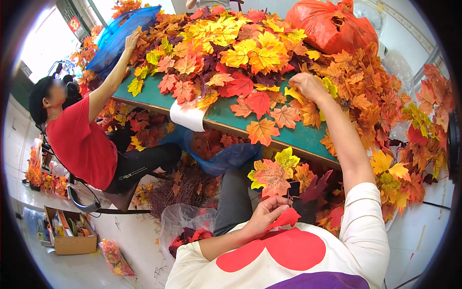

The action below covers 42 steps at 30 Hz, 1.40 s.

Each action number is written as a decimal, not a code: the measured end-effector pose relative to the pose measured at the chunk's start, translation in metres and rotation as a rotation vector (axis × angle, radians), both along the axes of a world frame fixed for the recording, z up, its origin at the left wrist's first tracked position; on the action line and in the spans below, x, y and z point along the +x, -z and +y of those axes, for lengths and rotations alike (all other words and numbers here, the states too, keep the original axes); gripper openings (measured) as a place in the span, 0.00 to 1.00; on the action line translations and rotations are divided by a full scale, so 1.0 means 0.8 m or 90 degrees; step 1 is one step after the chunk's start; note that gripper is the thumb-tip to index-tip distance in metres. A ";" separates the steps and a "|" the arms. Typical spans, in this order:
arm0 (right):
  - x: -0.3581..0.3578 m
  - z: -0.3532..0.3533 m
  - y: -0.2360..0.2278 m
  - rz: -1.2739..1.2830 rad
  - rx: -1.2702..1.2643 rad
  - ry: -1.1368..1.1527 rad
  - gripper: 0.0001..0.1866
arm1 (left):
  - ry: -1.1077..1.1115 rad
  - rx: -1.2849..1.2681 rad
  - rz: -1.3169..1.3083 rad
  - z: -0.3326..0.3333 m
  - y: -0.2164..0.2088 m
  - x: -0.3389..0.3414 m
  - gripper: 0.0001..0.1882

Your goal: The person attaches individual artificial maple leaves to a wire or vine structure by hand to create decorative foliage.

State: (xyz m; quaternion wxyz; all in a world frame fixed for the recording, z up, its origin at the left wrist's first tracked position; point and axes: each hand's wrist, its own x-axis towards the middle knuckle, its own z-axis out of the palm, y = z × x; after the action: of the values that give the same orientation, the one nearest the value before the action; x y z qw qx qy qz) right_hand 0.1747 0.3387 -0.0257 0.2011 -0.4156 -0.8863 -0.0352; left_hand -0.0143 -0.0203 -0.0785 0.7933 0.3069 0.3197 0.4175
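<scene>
Low in front of my chest, my left hand [267,215] is closed round the thin stem of an artificial maple leaf spray [274,177], with orange, yellow and dark purple leaves fanning out above the fingers. A red leaf [287,218] hangs beside that hand. My right arm stretches out over the green table [308,138]. There, my right hand [308,87] has its fingers bent together at the edge of the leaf heap [240,53], just above a yellow leaf [295,95]. What those fingertips pinch, if anything, is too small to make out.
A co-worker in a red shirt [79,142] sits at the left, reaching into the heap beside a blue mesh bag [120,41]. A red plastic bag [332,26] stands at the back right. Orange leaf bunches [361,96] spill over the table's right end. A cardboard box [74,244] sits on the floor.
</scene>
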 end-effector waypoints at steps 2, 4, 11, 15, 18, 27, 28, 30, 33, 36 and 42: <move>-0.013 -0.012 0.001 -0.067 -0.109 0.139 0.13 | -0.004 0.013 0.012 0.000 0.002 0.000 0.08; -0.006 0.008 0.005 -0.122 -0.115 0.187 0.22 | -0.006 0.025 0.023 0.000 0.001 -0.002 0.09; 0.009 0.042 0.010 -0.062 -0.292 0.277 0.19 | -0.020 0.018 0.018 0.003 0.006 -0.003 0.09; 0.025 0.043 0.006 0.024 -0.301 0.302 0.17 | -0.015 -0.002 0.017 0.003 0.000 -0.006 0.09; 0.047 0.049 -0.002 0.139 -0.209 0.299 0.13 | -0.035 0.002 0.011 0.001 0.000 -0.005 0.09; 0.043 -0.039 -0.108 0.366 0.259 0.173 0.06 | -0.034 0.008 -0.002 -0.001 0.001 -0.001 0.08; 0.042 -0.061 -0.114 0.322 0.370 0.070 0.04 | -0.031 0.007 -0.002 0.000 -0.001 -0.001 0.08; 0.041 -0.114 -0.108 0.190 0.414 -0.035 0.02 | -0.088 -0.019 -0.043 0.001 -0.004 -0.003 0.08; 0.061 -0.187 -0.060 0.025 0.321 -0.093 0.05 | -0.115 -0.028 -0.055 0.006 -0.007 -0.004 0.08; 0.081 -0.231 -0.023 -0.025 0.194 -0.075 0.06 | -0.102 -0.042 -0.064 0.009 -0.007 -0.003 0.09; 0.093 -0.238 -0.017 0.104 0.063 -0.001 0.11 | -0.097 -0.074 -0.065 0.007 -0.015 -0.001 0.10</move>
State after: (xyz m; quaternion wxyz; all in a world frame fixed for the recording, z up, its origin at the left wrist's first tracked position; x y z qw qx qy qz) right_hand 0.2487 0.1480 -0.0125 0.2927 -0.4060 -0.8646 -0.0447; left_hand -0.0152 -0.0151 -0.0667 0.7911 0.2136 0.3247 0.4724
